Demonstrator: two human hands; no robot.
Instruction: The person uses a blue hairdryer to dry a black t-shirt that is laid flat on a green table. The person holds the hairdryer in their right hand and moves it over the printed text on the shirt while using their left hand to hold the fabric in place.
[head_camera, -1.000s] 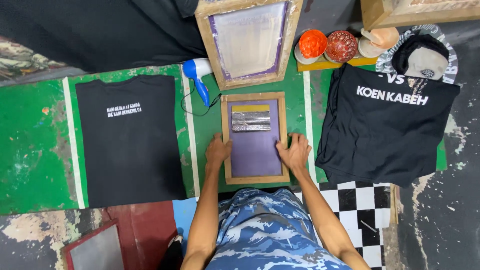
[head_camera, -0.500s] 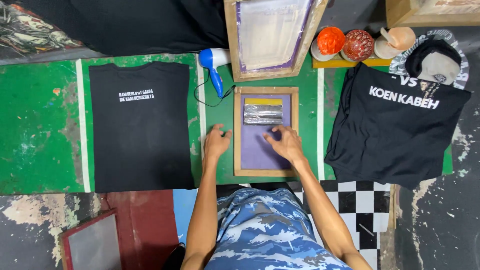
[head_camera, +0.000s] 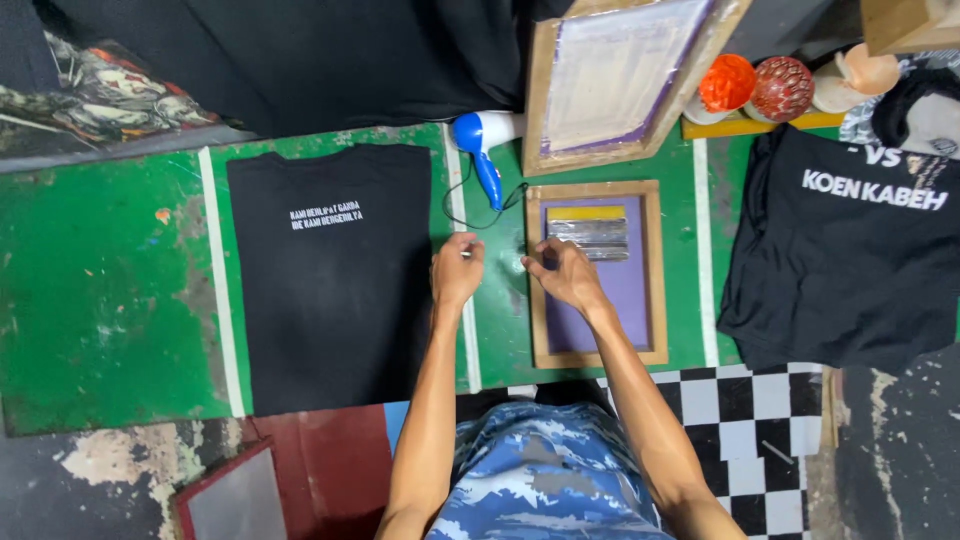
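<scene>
Half a second ago both hands lay on the lower part of the frame (head_camera: 597, 272), the wooden printing screen lying flat at centre right of the picture. Now the left hand (head_camera: 456, 270) has moved off to the left and rests on the green table (head_camera: 100, 300), over the white stripe between the frame and the black shirt (head_camera: 335, 275). Its fingers are curled loosely; something small and pale shows at the fingertips, but whether it is gripped I cannot tell. The right hand (head_camera: 566, 275) is now at the frame's left rail, fingers bent and touching the wood near the purple mesh; it presses or pinches the edge rather than wrapping around it. The view has also shifted (everything sits further right and lower than before).

The frame itself lies where it was, with a metal squeegee (head_camera: 588, 238) across its upper part below a yellow strip.

Just above the frame lies a blue and white dryer (head_camera: 480, 150), its black cord looping down toward the frame's upper left corner, close to both hands. A second screen (head_camera: 620, 80) leans tilted in the upper middle. To the right of it stand an orange ball (head_camera: 726, 82) and a red one (head_camera: 782, 88). A second black shirt with white print (head_camera: 850, 260) lies at the right edge, well apart from the hands. A small red-edged screen (head_camera: 235, 500) sits at lower left.
</scene>
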